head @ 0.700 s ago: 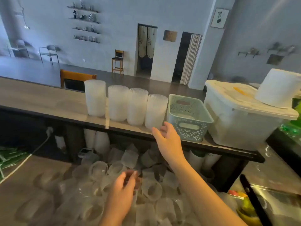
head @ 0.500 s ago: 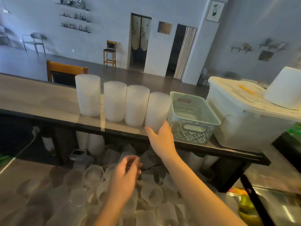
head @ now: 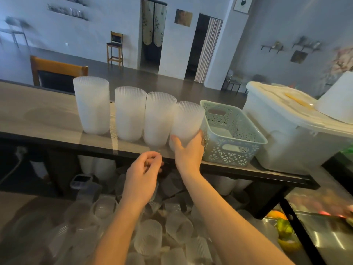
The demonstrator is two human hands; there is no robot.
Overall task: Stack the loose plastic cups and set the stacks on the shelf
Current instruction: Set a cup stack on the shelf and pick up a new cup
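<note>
Gripping rightmost cup stack (head: 186,124) with right hand (head: 188,151), beside basket (head: 232,134)

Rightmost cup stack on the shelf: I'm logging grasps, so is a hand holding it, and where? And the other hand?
The right hand grips the rightmost cup stack around its base. The left hand has curled fingers; whether it holds anything cannot be told.

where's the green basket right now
The green basket sits on the shelf right of centre, between the rightmost cup stack and the white bin.
</note>
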